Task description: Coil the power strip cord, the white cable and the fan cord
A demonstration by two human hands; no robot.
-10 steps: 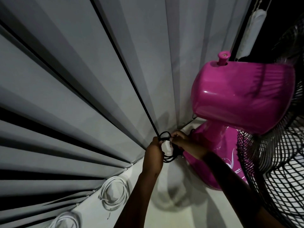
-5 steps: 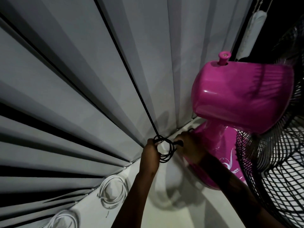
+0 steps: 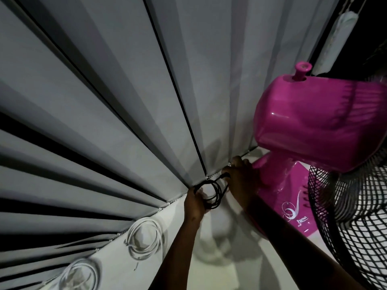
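1. Our left hand (image 3: 195, 200) still grips the black fan cord (image 3: 211, 193) coil by the blinds (image 3: 104, 122).
2. Our right hand (image 3: 240, 181), pinching the cord's end, has drawn apart toward the pink fan (image 3: 318, 126).
3. Two white coils (image 3: 144, 239) lie finished; this last one looks nearly done.

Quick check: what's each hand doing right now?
Left hand: grips the coiled black fan cord.
Right hand: fingers curled round the cord's end beside the glossy pink fan.
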